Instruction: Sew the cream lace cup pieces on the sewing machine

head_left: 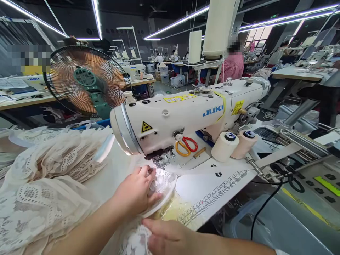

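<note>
A piece of white lace fabric (163, 180) with a curved, bound edge lies at the needle end of a white JUKI sewing machine (170, 113). My left hand (138, 189) rests on this lace, its fingers bent near the presser foot (159, 162) and its thumb pressed onto the cloth. Lower down, at the table's front edge, my right hand (170, 235) pinches the lace between thumb and fingers. Part of the fabric there is hidden under the hand. Whether the needle is in the cloth I cannot make out.
Lace pieces (53, 156) are heaped on the left. Scissors with red and yellow handles (183, 147), an awl (199, 153) and two thread cones (225, 147) lie or stand under the machine arm. A fan (87, 79) stands behind; a plastic bin (265, 219) sits lower right.
</note>
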{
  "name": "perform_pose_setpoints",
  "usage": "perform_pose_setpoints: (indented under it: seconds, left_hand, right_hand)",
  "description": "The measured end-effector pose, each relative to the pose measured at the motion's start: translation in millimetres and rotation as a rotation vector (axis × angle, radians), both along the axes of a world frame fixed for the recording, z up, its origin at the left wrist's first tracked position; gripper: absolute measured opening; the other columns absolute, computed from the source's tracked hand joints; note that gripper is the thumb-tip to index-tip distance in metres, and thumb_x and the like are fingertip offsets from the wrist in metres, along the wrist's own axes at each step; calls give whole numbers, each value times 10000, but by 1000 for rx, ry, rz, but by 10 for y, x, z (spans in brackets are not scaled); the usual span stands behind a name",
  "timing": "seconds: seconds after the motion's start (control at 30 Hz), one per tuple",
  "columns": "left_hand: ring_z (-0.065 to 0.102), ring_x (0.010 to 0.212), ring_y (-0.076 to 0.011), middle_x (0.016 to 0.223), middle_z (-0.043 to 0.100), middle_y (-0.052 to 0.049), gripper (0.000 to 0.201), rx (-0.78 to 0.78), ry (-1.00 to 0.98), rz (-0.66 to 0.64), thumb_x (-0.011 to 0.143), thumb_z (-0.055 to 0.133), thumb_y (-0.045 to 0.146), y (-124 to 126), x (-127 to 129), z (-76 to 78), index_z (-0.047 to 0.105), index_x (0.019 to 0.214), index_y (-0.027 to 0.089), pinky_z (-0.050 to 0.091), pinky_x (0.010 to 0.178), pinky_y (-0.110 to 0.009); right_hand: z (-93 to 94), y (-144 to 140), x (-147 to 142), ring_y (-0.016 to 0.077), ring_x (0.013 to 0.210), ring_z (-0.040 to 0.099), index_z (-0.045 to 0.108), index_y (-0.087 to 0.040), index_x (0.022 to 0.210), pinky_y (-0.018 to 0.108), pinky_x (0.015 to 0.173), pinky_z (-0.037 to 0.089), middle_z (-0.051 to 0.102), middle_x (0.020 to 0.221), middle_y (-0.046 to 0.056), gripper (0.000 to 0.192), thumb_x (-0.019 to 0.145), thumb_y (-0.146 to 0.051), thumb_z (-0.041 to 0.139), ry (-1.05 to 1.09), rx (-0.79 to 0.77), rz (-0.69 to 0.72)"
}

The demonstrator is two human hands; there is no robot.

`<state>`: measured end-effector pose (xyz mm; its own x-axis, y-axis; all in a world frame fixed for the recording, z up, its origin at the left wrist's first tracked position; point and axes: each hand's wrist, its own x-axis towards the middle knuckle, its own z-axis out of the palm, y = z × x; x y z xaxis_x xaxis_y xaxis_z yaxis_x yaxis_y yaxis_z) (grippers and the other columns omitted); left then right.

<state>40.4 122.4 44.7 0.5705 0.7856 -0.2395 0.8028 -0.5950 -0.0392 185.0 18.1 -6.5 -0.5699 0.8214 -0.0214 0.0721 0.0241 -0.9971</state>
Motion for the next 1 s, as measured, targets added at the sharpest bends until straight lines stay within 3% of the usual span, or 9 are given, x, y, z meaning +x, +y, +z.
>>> perform_pose_setpoints:
  seconds: [0.07, 0.1, 0.2, 0.27, 0.47, 0.6, 0.73, 0.9, 1.0]
  left_hand:
    - [505, 1150, -363, 1246, 542, -209, 700, 14, -21, -37, 758, 644, 445, -20, -54, -18, 489, 1339, 85, 470, 946, -469]
    - [507, 1155, -361, 1256, 543, -203, 697, 19, -48, -64, 739, 675, 421, -20, -92, -34, 500, 1333, 103, 467, 953, -465]
    - [536, 1122, -348, 1262, 547, -178, 654, 49, -126, -152, 706, 718, 382, 10, -222, -116, 543, 1300, 173, 486, 923, -452]
    - [549, 1098, -344, 1261, 544, -169, 637, 86, -152, -196, 695, 727, 374, 33, -296, -183, 557, 1287, 210, 499, 892, -449]
    - [565, 1089, -329, 1245, 564, -118, 512, 125, -208, -244, 711, 680, 257, -44, -320, -181, 600, 1216, 298, 499, 882, -467]
    - [521, 1191, -308, 1293, 574, -100, 438, 88, -240, -292, 708, 544, 70, -249, -206, -101, 648, 1106, 221, 437, 998, -491]
    - [577, 1098, -231, 1111, 657, -98, 285, 95, -434, -317, 761, 449, 57, -459, -125, -212, 631, 956, 159, 420, 1041, -414]
    - [574, 1028, -263, 1046, 636, -110, 357, 224, -502, -338, 790, 493, 144, -508, -156, -411, 576, 1137, 164, 425, 991, -498]
    - [558, 1088, -245, 1123, 632, -86, 313, 232, -511, -370, 848, 453, 150, -413, -213, -456, 602, 1116, 212, 370, 1039, -493]
  right_hand:
    - [105, 39, 292, 152, 717, 569, 617, -201, 1140, 263, 689, 447, 653, 807, 9, 367, 918, -444, 455, -199, 233, 59]
    - [148, 98, 422, 148, 695, 562, 614, -194, 1152, 269, 688, 445, 658, 792, 15, 319, 912, -360, 485, -328, 379, -10]
    - [188, 393, 662, 213, 826, 569, 582, -198, 1235, 323, 704, 443, 659, 978, 102, 403, 837, -150, 542, -784, 848, -219]
    - [144, 615, 696, 235, 899, 560, 579, -265, 1251, 340, 733, 435, 639, 1081, 107, 455, 822, -113, 562, -966, 1050, -241]
    - [-32, 874, 624, 178, 813, 530, 677, -218, 841, 293, 660, 362, 663, 927, 25, 84, 828, -176, 605, -957, 1399, -142]
    - [-114, 726, 638, 153, 714, 470, 620, -181, 732, 291, 639, 332, 640, 778, -2, 104, 814, -133, 576, -764, 1491, -194]
    - [-184, 612, 612, 148, 701, 464, 595, -174, 702, 278, 635, 335, 642, 751, -13, 114, 795, -108, 586, -656, 1451, -243]
    - [-228, 637, 526, 147, 688, 481, 589, -172, 695, 264, 625, 358, 638, 739, -5, 112, 799, -139, 618, -722, 1394, -218]
    - [-225, 666, 486, 152, 679, 489, 591, -173, 705, 264, 608, 367, 634, 741, 11, 113, 814, -144, 593, -794, 1353, -175]
